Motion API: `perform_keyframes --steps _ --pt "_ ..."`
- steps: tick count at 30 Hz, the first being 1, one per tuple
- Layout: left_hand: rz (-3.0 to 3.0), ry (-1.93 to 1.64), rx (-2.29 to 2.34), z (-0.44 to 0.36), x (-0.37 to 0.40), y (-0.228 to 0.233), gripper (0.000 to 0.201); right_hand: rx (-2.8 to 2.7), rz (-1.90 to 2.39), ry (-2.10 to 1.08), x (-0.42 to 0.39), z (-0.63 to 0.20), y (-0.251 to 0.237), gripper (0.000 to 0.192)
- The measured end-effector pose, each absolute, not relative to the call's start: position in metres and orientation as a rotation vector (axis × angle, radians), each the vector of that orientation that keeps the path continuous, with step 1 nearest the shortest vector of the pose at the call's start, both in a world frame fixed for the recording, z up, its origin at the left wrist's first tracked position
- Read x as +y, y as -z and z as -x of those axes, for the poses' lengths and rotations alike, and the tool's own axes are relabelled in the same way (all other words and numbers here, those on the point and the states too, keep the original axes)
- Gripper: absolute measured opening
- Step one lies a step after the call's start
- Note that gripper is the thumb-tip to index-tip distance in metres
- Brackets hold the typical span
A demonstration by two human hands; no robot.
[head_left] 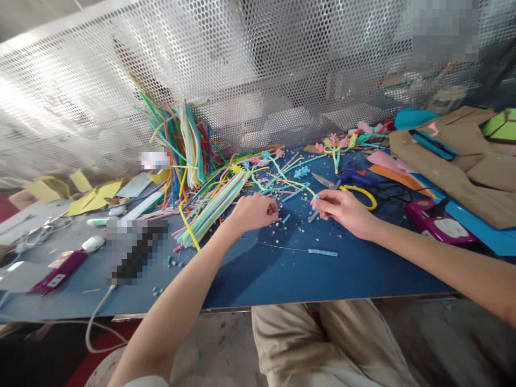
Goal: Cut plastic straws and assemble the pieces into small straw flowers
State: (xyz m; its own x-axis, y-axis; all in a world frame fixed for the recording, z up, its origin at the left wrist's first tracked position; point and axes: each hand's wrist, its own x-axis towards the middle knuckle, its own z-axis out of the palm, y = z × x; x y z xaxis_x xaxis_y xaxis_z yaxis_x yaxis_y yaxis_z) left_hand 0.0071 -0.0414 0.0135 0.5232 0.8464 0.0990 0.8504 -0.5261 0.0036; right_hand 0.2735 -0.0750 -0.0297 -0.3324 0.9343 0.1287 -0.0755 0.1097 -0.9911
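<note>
- The left hand rested knuckles-up on the blue table, fingers curled shut over the scatter of small beads (what, if anything, sat inside the curl could not be told).
- The right hand was pinched closed, thumb against forefinger, on a pale blue bead at its fingertips; a yellow strand ran up and away from that spot toward the pile.
- A thin wire lay loose on the table nearer the person, between the two forearms, with a short row of threaded blue beads at its right end.
- Judged by looks, the beads were feather-light, hard and smooth, likely to roll or skip off if nudged; a fingertip pinch across the sides suited them best.
- The wire seemed springy and very fine, easy to kink; it probably wanted holding close to the free end so the tip stayed steady.
- Behind the hands lay a heap of coloured straws, soft-looking and bendable.
- Scissors and a yellow loop lay just beyond the right hand.
</note>
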Motion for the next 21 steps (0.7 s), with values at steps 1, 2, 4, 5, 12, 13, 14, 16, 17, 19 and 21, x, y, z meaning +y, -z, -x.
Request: perform_keyframes --steps 1,2,4,5,12,13,14,16,17,19,21 --pt "2.694 0.119 -1.530 -0.007 -0.042 -0.013 0.012 -1.464 0.892 -1.388 -0.075 -0.273 0.030 0.032" --pt "2.682 0.113 -1.551 -0.007 -0.042 -0.013 0.012 -1.460 0.889 -1.392 -0.075 -0.273 0.030 0.031" --pt "2.655 0.111 -1.588 -0.007 -0.041 -0.012 0.014 -1.448 0.887 -1.398 -0.075 -0.273 0.031 0.031" --pt "2.644 0.107 -1.606 -0.006 -0.041 -0.012 0.016 -1.443 0.889 -1.402 -0.075 -0.273 0.031 0.031" --pt "2.693 0.222 -1.585 -0.004 -0.037 -0.008 0.014 -1.484 0.914 -1.388 -0.076 -0.273 0.030 0.034" --pt "2.728 0.341 -1.558 -0.005 -0.037 -0.008 0.014 -1.494 0.919 -1.374 -0.076 -0.273 0.029 0.033" --pt "2.778 0.491 -1.536 -0.008 -0.038 -0.009 0.015 -1.507 0.927 -1.352 -0.077 -0.273 0.029 0.033" --pt "2.915 0.822 -1.525 -0.016 -0.042 -0.011 0.021 -1.539 0.956 -1.279 -0.078 -0.272 0.026 0.031" --pt "2.989 0.979 -1.545 -0.021 -0.044 -0.012 0.026 -1.556 0.978 -1.231 -0.079 -0.272 0.025 0.030" --pt "3.108 1.177 -1.618 -0.031 -0.052 -0.012 0.031 -1.570 1.022 -1.140 -0.080 -0.271 0.024 0.029" --pt "3.215 1.243 -1.622 -0.040 -0.059 -0.011 0.033 -1.558 1.046 -1.096 -0.080 -0.270 0.024 0.028"
